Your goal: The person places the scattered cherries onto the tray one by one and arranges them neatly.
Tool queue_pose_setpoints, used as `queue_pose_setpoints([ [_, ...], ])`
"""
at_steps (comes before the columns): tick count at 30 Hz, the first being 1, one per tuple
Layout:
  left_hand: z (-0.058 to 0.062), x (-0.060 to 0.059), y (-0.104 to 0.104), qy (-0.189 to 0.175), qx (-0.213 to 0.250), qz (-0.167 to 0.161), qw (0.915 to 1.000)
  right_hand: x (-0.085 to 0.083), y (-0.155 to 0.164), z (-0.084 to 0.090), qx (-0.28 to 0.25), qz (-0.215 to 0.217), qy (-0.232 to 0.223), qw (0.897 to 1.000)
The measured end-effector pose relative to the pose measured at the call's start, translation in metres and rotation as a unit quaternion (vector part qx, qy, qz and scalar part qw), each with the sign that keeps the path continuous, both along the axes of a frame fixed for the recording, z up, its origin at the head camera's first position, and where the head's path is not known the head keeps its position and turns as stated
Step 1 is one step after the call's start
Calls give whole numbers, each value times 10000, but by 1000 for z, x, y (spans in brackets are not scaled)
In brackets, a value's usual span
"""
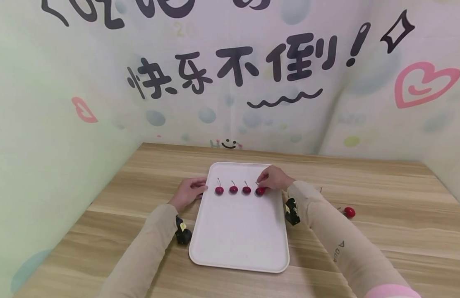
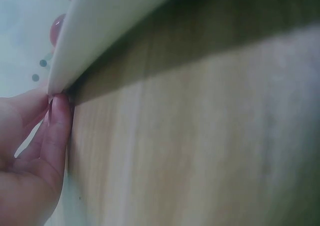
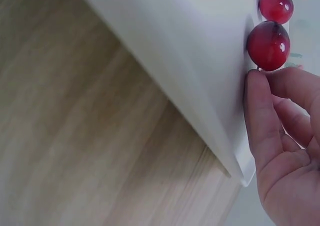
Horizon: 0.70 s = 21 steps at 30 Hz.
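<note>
A white tray (image 1: 239,244) lies on the wooden table (image 1: 382,186). Several red cherries stand in a row across its far half, among them the leftmost cherry (image 1: 219,190) and the rightmost cherry (image 1: 260,191). My right hand (image 1: 259,184) is at the rightmost cherry, with fingertips pinching its stem end. In the right wrist view, thumb and curled fingers of the right hand (image 3: 260,73) touch that cherry (image 3: 268,45). My left hand (image 1: 204,187) holds the tray's left rim. The left wrist view shows its fingertips (image 2: 59,110) pinching the rim (image 2: 95,40).
One loose cherry (image 1: 349,212) lies on the table to the right of my right forearm. Printed walls close in the table at the back and on both sides. Black wrist cameras (image 1: 183,234) sit beside the tray's edges.
</note>
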<state>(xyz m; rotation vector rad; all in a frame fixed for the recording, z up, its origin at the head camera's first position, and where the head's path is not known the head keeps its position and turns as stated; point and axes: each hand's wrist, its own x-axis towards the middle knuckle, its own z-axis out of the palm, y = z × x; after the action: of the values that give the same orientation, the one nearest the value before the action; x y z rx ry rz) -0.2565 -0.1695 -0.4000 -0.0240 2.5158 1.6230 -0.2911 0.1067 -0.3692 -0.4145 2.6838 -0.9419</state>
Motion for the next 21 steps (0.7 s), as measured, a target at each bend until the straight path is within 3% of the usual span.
queue_pose_setpoints([
  [8,0,-1,0,35,19,4,10000,-4,11,4,-246,-2,-60,9997],
  [14,-1,-2,0,29,44,-12,10000,-3,30,18,-558,17,-223,9982],
  [21,-3,-2,-1,53,68,-46,10000,9,62,31,-577,183,-36,9982],
])
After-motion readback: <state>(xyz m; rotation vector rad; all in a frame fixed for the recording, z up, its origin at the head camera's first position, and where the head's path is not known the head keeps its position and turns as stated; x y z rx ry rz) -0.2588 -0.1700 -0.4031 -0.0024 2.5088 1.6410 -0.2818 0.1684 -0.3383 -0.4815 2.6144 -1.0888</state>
